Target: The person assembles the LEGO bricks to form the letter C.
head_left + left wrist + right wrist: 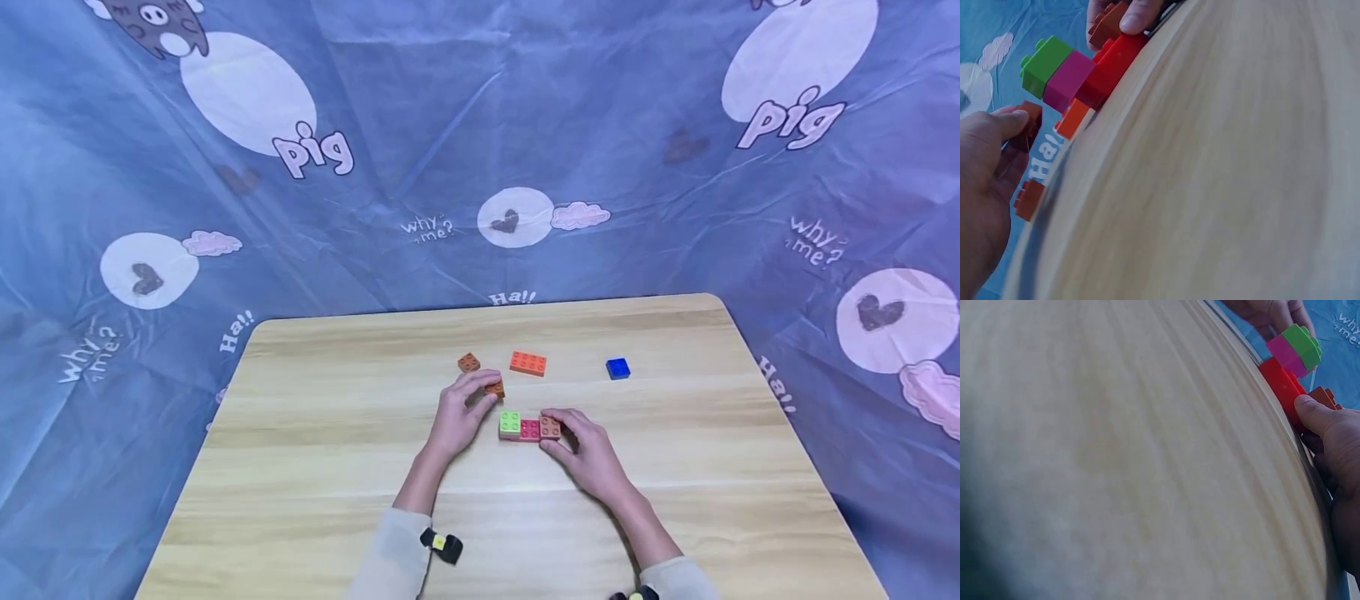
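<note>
My left hand (456,414) pinches a brown toy brick (1029,127) between thumb and fingers, raised off the table in the left wrist view. At the right end of a small brick assembly, my right hand (590,454) grips a brown brick (550,427) and the red brick (1282,386) beneath it. A green brick (510,422) sits atop a magenta brick (1069,80) at the assembly's left end. Red studs show between the green and brown bricks. Fingers partly cover both brown bricks.
Behind the hands lie another brown brick (468,362), an orange brick (528,363) and, farther right, a blue brick (618,368). The wooden table (315,467) ends at a blue printed cloth (420,100) hanging behind it.
</note>
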The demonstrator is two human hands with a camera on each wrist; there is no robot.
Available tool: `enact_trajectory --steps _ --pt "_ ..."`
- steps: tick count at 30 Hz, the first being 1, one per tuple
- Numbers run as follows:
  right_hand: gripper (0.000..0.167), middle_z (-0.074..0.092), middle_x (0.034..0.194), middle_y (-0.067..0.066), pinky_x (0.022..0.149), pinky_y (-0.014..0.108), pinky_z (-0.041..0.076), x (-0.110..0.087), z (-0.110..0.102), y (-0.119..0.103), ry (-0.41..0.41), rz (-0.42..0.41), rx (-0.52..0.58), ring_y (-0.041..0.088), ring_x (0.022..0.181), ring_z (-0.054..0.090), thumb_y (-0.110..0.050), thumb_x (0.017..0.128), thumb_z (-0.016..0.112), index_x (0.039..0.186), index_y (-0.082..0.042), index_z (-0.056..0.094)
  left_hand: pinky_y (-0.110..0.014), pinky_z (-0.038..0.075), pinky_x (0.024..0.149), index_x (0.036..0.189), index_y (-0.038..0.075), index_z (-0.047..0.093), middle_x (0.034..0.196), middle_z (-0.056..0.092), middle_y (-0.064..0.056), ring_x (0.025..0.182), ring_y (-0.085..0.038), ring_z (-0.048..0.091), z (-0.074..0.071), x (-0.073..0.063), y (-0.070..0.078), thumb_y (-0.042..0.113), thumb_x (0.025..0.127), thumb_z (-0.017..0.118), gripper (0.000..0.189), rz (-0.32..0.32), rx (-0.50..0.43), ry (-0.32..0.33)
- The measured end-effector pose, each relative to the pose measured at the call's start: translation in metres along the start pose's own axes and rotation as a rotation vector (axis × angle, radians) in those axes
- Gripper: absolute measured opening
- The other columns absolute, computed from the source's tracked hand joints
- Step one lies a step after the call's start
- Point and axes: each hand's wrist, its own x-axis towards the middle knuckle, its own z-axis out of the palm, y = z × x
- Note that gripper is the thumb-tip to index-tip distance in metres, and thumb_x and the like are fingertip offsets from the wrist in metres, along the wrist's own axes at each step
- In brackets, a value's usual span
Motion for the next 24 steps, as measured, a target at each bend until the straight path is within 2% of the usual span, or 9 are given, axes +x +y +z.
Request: enact_trajectory --steps 7,11,14,19,24 --pt "0.05 0.073 0.128 0.005 0.109 0.05 0.053 0.002 0.001 0.0 -0.021 0.003 -0.009 0.027 0.122 0.069 -0.018 0.088 0.087 0.135 -0.014 0.069 -0.04 0.044 0.12 0.128 0.014 0.075 0.135 0.071 0.004 0.131 -0.02 0.064 -0.016 0.001 0.02 0.002 0.093 0.079 0.037 0.047 -0.045 0.022" --pt "0.05 0.073 0.128 0.005 0.109 0.051 0.053 0.002 0.0 0.001 -0.009 0.005 -0.021 0.028 0.121 0.069 -0.018 0.088 0.087 0.135 -0.015 0.069 -0.04 0.043 0.121 0.13 0.015 0.074 0.136 0.071 0.004 0.132 -0.019 0.063 -0.022 0.003 0.036 0.009 0.095 0.078 0.036 0.08 -0.056 0.014" --pt "0.049 0.073 0.128 0.006 0.109 0.052 0.053 0.002 0.0 0.001 -0.006 0.008 -0.019 0.028 0.121 0.069 -0.017 0.088 0.087 0.134 -0.015 0.069 -0.037 0.044 0.12 0.131 0.014 0.074 0.136 0.071 0.004 0.131 -0.019 0.063 -0.026 0.003 0.045 0.013 0.097 0.078 0.034 0.112 -0.037 0.005" --pt "0.05 0.073 0.129 0.006 0.109 0.052 0.053 0.003 0.001 0.0 -0.012 0.001 -0.017 0.029 0.122 0.069 -0.017 0.088 0.087 0.135 -0.014 0.069 -0.036 0.047 0.117 0.129 0.009 0.074 0.135 0.071 -0.002 0.13 -0.022 0.064 -0.031 0.003 0.059 0.009 0.097 0.077 0.032 0.182 -0.003 -0.011" --pt "0.049 0.073 0.128 0.006 0.108 0.051 0.054 0.004 0.001 0.001 -0.009 -0.004 -0.015 0.028 0.121 0.069 -0.017 0.088 0.087 0.134 -0.014 0.069 -0.037 0.046 0.118 0.129 0.008 0.074 0.134 0.071 -0.004 0.131 -0.023 0.063 -0.032 0.001 0.068 0.009 0.097 0.077 0.032 0.2 -0.013 -0.04"
